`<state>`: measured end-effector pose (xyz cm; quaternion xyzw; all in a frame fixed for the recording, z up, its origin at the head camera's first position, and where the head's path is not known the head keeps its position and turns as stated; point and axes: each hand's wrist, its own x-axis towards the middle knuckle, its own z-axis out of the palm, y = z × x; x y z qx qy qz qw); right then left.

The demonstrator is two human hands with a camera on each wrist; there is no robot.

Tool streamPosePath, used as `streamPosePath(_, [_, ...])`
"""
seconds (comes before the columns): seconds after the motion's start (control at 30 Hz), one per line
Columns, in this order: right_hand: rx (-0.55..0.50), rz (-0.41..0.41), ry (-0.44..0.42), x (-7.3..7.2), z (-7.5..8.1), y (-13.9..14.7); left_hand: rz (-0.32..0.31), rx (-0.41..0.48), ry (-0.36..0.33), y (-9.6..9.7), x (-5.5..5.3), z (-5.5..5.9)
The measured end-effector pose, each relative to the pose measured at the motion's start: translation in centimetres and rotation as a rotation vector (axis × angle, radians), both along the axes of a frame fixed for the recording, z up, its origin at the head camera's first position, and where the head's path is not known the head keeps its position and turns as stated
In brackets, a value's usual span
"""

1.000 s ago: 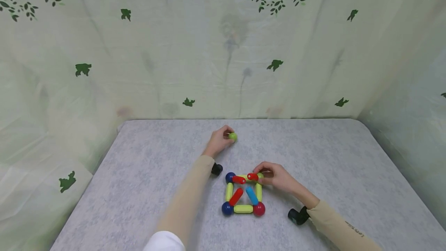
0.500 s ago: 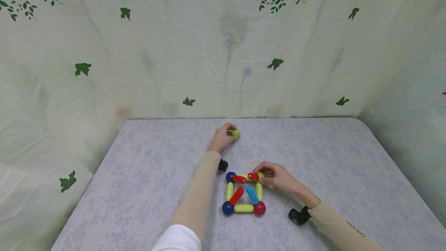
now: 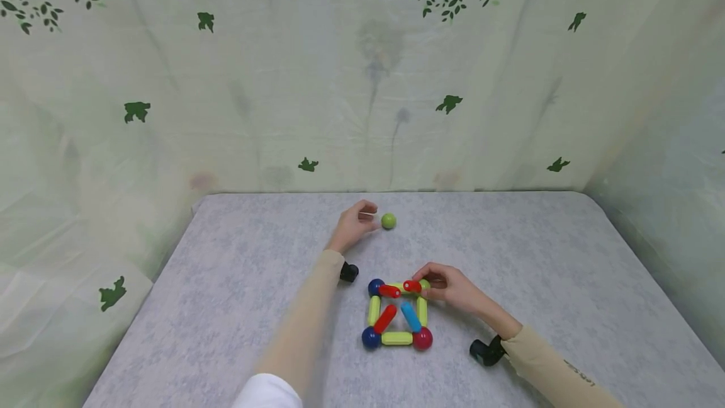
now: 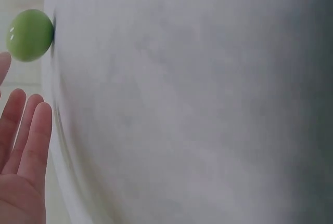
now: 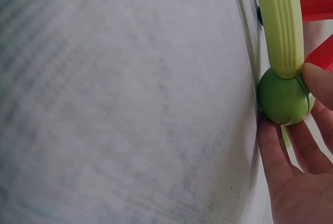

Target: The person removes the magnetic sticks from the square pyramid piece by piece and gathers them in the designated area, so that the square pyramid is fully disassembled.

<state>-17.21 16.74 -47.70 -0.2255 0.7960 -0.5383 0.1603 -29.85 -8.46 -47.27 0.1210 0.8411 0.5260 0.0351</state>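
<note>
While the right hand (image 3: 455,288) pinches the green corner ball (image 5: 283,96) of a rod-and-ball frame (image 3: 396,338), the left hand (image 3: 352,226) is released, its fingers extended and holding nothing. The loose green ball (image 3: 388,221) sits on the desk (image 3: 255,282) just beyond the left fingertips, with a narrow gap showing in the head view; it lies farther from the person than the frame and well apart from it.

The step in hand seems to be dealing with that loose ball one-handed as the other hand steadies the frame; whether the left hand is letting go or about to grasp cannot be told. A next grip on it would call for a light, even closing of the fingers, as a nudge could set it rolling, with the corner kept still.

Beside the right hand, the frame lies as a square of yellow-green rods (image 3: 421,312). Its other corners are two dark blue balls (image 3: 370,338) on the left and a red ball (image 3: 422,339) at the near right. Three red rods (image 3: 385,318) and a blue rod (image 3: 410,317) slant inward from the corners, their free ends unjoined.

Beyond the desk hangs a leaf-printed sheet (image 3: 317,80).
</note>
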Motion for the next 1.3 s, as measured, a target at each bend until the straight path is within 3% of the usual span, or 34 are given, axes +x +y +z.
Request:
streamPosePath(0.2, [0.003, 0.001, -0.007, 0.0, -0.1, 0.1, -0.055, 0.048, -0.009, -1.7, 0.8, 0.1])
streamPosePath(0.43, [0.010, 0.006, -0.002, -0.3, -0.2, 0.2, -0.227, 0.106, -0.048, -2.7, 4.1, 3.6])
streamPosePath(0.53, [0.011, 0.003, -0.006, -0.3, -0.2, 0.2, -0.286, 0.087, -0.044, -3.0, 5.3, 4.3])
streamPosePath(0.8, [-0.003, 0.009, -0.031, -0.2, -0.1, 0.1, -0.421, 0.094, -0.050, -3.2, 6.5, 2.2])
streamPosePath(1.07, [-0.024, 0.025, -0.025, -0.2, -0.2, 0.2, -0.557, 0.004, -0.047, -2.6, 8.6, 1.9])
streamPosePath(1.3, [-0.010, 0.024, -0.012, -0.2, -0.3, 0.3, -0.595, -0.010, -0.025, -2.1, 9.9, 1.5])
